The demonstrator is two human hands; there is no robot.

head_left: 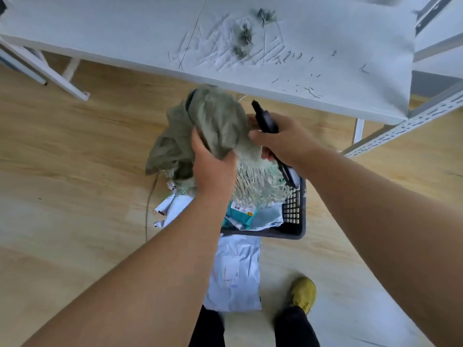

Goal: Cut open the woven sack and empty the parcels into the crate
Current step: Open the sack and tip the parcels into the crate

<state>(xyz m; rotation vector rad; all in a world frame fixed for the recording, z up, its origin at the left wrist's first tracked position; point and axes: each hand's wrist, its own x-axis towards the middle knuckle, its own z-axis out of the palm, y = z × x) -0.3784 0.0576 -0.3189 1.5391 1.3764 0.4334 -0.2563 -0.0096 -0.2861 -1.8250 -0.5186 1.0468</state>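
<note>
Floor (62,151): I see pale wood-grain planks, smooth, running under everything.
Shoe (304,294): yellow-green, on the floor at the bottom of my view, dark trouser legs beside it.
Loose parcel (234,271): a flat, glossy grey-white plastic mailer with a label, lying on the floor just outside the crate's near wall.
Crate (294,216): dark plastic, rectangular, with a gridded side wall; it sits on the floor under the sack.
Parcels (250,216): crinkled white and teal mailers inside the crate; two more white ones poke out at its left.
Left hand (213,166): fingers curled tight around a bunch of the sack's cloth, thumb on top.
Right hand (283,139): fingers wrapped around the cutter and pressed against the sack's right side.
Cutter (266,120): black, slim, sticking out of the fist at both ends.
Sack (213,123): grey-green woven cloth, crumpled and held above the crate, its lower edge frayed into pale strands.
Table (125,33): white, flat top beyond the sack, littered with cut strands and fibre tufts; white metal legs.
</note>
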